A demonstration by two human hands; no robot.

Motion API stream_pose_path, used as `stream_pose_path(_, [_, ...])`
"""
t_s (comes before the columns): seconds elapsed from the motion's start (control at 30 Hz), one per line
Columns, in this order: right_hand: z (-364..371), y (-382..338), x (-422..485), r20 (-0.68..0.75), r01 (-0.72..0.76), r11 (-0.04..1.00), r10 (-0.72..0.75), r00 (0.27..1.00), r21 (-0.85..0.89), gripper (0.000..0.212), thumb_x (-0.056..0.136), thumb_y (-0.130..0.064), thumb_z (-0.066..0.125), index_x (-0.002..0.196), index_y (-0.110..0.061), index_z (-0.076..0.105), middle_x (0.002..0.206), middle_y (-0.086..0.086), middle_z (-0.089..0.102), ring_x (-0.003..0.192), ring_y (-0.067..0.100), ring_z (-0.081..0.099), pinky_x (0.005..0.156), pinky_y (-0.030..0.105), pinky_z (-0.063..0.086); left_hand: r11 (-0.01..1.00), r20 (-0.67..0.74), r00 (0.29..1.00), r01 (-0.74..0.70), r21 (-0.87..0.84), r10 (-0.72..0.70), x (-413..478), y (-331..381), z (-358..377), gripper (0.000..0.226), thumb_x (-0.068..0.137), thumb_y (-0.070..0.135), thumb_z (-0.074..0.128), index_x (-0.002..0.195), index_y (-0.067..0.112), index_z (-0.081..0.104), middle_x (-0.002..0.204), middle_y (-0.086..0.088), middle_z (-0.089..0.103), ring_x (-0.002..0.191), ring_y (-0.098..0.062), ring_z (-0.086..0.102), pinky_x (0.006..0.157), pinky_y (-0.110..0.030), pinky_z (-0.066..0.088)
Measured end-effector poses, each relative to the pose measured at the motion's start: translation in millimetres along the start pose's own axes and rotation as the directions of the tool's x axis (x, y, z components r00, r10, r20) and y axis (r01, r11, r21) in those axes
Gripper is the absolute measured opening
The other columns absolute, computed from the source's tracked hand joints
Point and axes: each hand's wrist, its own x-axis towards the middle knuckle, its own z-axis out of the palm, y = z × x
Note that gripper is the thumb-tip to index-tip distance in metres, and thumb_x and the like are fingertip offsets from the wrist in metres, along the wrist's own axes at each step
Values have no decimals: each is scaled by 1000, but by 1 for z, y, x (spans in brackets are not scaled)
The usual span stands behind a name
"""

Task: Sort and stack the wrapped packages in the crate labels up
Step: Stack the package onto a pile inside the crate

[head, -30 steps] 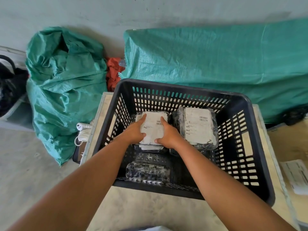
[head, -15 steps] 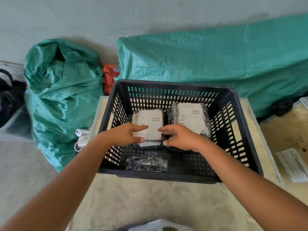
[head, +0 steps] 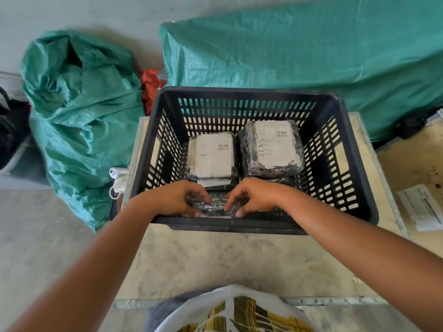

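grey wall (head: 96,13), green tarps (head: 299,56), concrete floor (head: 28,236)

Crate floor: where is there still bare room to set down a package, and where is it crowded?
Bare floor shows in the near right corner of the crate, right of the right hand and in front of the right stack. A thin strip runs along the left wall beside the left stack. Near left is crowded: both hands, left hand included, are on the small package.

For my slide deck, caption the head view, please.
Both hands, left hand and right hand, grip an unlabelled wrapped package in the black crate.
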Motion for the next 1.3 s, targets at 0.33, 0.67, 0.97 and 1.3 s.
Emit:
stream_pose_path(0.33, [-4, 14, 12, -187, 22, 994, -1, 982, 108, 35, 77, -19, 89, 98, -44, 74, 115, -20, 66, 115, 8, 60, 107, 39, 45, 991, -133, 990, 59, 122, -43, 35, 6, -7, 38, 66, 13, 93, 81, 33, 64, 97, 6, 68, 89, -18, 65, 73, -33, 54])
stream_pose_path(0.67, [-20, 9, -5, -403, 174, 963, -79, 912, 204, 41, 91, -12, 76, 96, -52, 77, 136, -20, 55, 135, 7, 50, 117, 41, 37, 978, -243, 953, -200, -56, 181, 22, 13, -30, 33, 79, 7, 83, 91, 36, 74, 113, 14, 69, 107, -3, 64, 92, -27, 56])
stream_pose_path(0.97, [-30, -23, -26, -568, 396, 881, -193, 800, 258, 44, 78, -24, 87, 111, -51, 76, 140, -18, 58, 140, 1, 43, 108, 42, 48, 899, -221, 932, -342, -273, 287, -27, 56, -106, 42, 77, 20, 84, 118, 28, 77, 125, 6, 73, 118, -16, 68, 99, -26, 52])
stream_pose_path(1.3, [-52, -48, -39, -654, 539, 786, -240, 718, 304, 57, 74, -41, 86, 129, -43, 69, 137, -9, 62, 127, 15, 60, 107, 49, 49, 856, -494, 824, -446, -263, 277, -36, 72, -107, 38, 81, 31, 75, 117, 40, 76, 129, 7, 70, 113, -13, 69, 89, -33, 60])
